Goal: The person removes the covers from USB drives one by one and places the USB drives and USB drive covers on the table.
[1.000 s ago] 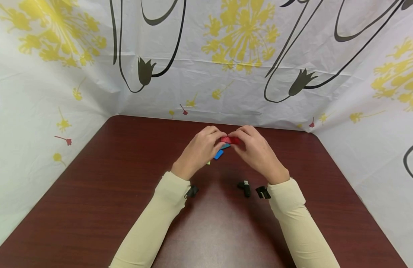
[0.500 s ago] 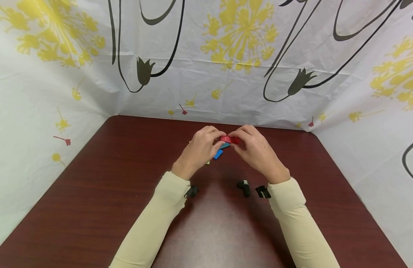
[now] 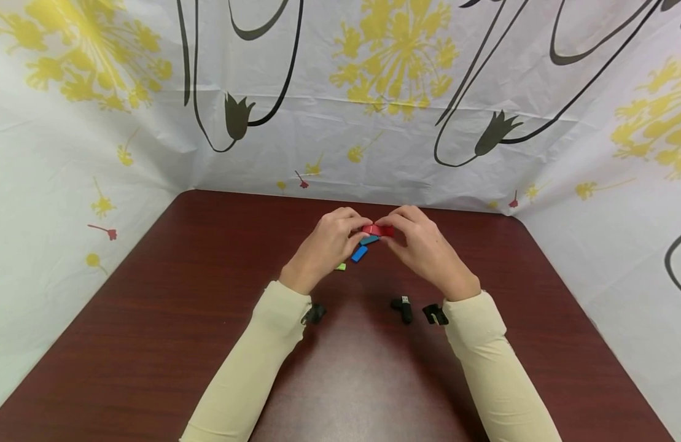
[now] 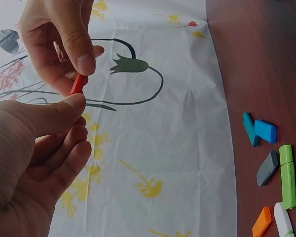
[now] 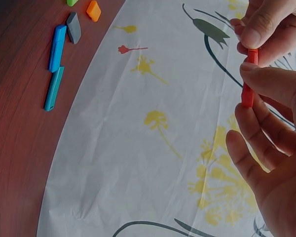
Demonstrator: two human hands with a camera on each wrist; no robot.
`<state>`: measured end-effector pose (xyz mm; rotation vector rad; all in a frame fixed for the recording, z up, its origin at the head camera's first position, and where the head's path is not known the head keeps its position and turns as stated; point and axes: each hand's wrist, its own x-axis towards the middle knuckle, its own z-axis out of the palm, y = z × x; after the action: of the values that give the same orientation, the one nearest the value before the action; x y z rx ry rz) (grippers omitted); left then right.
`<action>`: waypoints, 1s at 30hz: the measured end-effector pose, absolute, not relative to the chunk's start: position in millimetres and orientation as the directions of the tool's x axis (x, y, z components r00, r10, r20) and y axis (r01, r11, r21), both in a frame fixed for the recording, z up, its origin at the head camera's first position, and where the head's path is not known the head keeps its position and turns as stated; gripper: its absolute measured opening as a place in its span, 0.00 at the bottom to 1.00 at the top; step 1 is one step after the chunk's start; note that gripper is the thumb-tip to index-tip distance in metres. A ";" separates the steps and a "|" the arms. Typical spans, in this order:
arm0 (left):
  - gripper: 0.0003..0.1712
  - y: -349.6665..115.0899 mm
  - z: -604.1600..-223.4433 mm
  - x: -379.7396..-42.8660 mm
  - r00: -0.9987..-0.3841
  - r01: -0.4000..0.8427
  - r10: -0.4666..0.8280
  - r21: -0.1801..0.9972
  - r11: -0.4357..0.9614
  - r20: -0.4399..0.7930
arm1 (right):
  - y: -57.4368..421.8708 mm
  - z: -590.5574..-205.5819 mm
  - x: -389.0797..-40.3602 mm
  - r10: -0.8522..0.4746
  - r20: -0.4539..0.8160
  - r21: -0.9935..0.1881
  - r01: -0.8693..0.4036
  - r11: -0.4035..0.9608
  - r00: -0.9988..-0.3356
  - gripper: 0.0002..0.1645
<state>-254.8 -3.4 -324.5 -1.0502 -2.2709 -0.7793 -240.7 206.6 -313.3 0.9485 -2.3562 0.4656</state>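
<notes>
Both hands meet above the far middle of the table, holding one small red USB stick with a visible seam (image 3: 377,230) between them. My left hand (image 3: 328,244) pinches its left end between thumb and fingers. On the other end, my right hand (image 3: 426,247) has thumb and fingertips closed around it. In the left wrist view, the red USB stick (image 4: 77,85) shows as a short piece between the two thumbs. More of its length appears in the right wrist view, where the USB stick (image 5: 247,94) extends past the right thumb. Fingertips cover its remaining parts.
Below the hands lie a blue stick (image 3: 359,253), a teal one (image 3: 369,240) and a green one (image 3: 341,267). Grey (image 4: 267,168), orange (image 4: 261,222) and white (image 4: 283,219) pieces lie nearby. A black USB stick (image 3: 406,310) rests nearer, connector exposed. A patterned sheet (image 3: 340,153) surrounds the table.
My left hand has shifted very slightly left, showing more of the green stick beneath. Both hands keep their hold on the red USB stick.
</notes>
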 end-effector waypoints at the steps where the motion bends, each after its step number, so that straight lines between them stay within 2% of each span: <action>1: 0.16 -3.4 -324.5 -254.9 -0.566 0.798 0.504 0.279 0.534 0.653 | 206.9 -313.2 -240.9 -0.526 0.608 -0.109 -0.718 0.687 -0.595 0.18; 30: 0.16 -4.9 -321.9 -253.9 -0.578 0.790 0.501 0.288 0.541 0.645 | 208.8 -312.3 -242.5 -0.534 0.629 -0.110 -0.745 0.658 -0.565 0.17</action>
<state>-253.9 -4.9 -321.9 -1.0442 -2.2859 -0.7795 -242.5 208.8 -312.3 0.9888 -2.3143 0.4954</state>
